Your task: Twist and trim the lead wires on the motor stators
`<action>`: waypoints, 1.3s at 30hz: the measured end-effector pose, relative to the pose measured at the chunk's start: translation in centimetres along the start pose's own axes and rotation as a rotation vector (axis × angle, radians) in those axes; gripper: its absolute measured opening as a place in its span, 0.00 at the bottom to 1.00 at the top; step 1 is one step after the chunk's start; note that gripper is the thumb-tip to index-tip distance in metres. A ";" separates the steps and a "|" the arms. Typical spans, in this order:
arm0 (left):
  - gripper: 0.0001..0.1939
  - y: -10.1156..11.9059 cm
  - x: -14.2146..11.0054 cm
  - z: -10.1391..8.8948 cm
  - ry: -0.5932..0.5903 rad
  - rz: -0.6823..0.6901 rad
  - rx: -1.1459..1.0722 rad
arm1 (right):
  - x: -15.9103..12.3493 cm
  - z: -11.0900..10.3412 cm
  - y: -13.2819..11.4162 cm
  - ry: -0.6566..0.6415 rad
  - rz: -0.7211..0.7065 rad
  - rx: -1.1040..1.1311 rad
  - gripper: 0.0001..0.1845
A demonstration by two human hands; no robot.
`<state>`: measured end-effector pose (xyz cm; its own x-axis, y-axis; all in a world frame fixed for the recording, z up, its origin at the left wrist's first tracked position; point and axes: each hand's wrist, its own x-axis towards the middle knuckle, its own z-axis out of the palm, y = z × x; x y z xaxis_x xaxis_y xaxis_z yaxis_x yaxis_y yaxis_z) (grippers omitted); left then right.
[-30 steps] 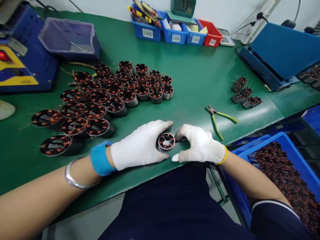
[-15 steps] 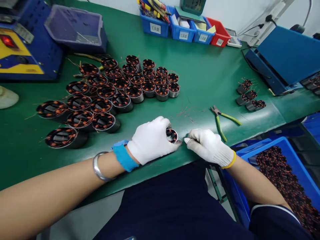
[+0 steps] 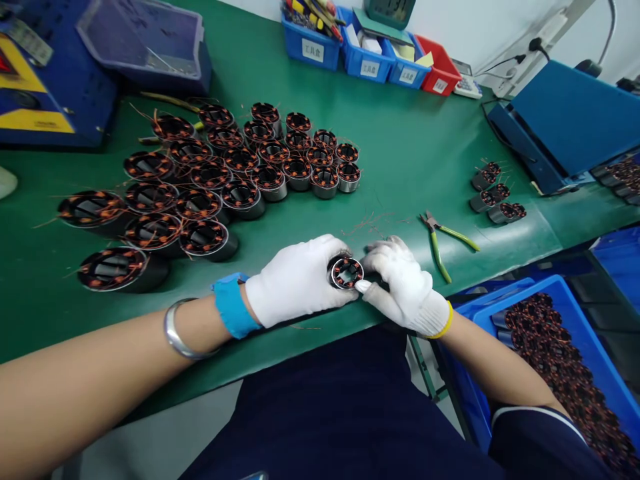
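Note:
My left hand (image 3: 295, 280), in a white glove, is wrapped around a small round stator (image 3: 345, 273) with copper windings, near the front edge of the green table (image 3: 400, 147). My right hand (image 3: 405, 287), also gloved, touches the stator's right side with its fingers curled and pinched at the rim. Thin copper wire ends (image 3: 370, 223) lie on the mat just behind both hands.
Several finished stators (image 3: 220, 173) stand in rows at the left. Green-handled pliers (image 3: 437, 240) lie right of my hands. Three stators (image 3: 493, 193) sit further right. A blue bin (image 3: 575, 347) of stators is below the table edge. Blue and red bins (image 3: 370, 57) line the back.
My right hand, which had drawn away from the stator half a second ago, has come back onto its right side. The left hand kept hold and tilted the stator.

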<state>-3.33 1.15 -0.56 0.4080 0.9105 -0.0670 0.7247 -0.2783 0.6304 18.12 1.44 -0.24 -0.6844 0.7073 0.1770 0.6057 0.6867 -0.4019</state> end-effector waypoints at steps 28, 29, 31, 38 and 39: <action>0.25 -1.2 0.0 -0.8 0.069 0.213 -0.042 | 0.0 1.5 -1.5 -0.022 0.074 -0.121 0.22; 0.22 -1.2 -0.1 -0.7 0.056 0.216 -0.052 | 0.0 1.9 -1.2 -0.039 0.069 -0.116 0.20; 0.20 -1.2 -0.2 -0.5 0.047 0.224 -0.060 | 0.2 2.0 -0.7 -0.072 0.054 -0.120 0.18; 0.13 -0.2 -0.1 0.1 0.065 0.276 -0.107 | 0.4 0.8 0.0 -0.095 -0.003 -0.021 0.14; 0.12 0.0 -0.1 0.2 0.067 0.277 -0.105 | 0.3 0.6 0.1 -0.088 -0.003 0.012 0.13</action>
<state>-3.26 1.01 -0.75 0.5419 0.8236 0.1673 0.5281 -0.4885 0.6946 17.72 1.59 -0.77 -0.7197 0.6872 0.0993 0.5987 0.6866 -0.4124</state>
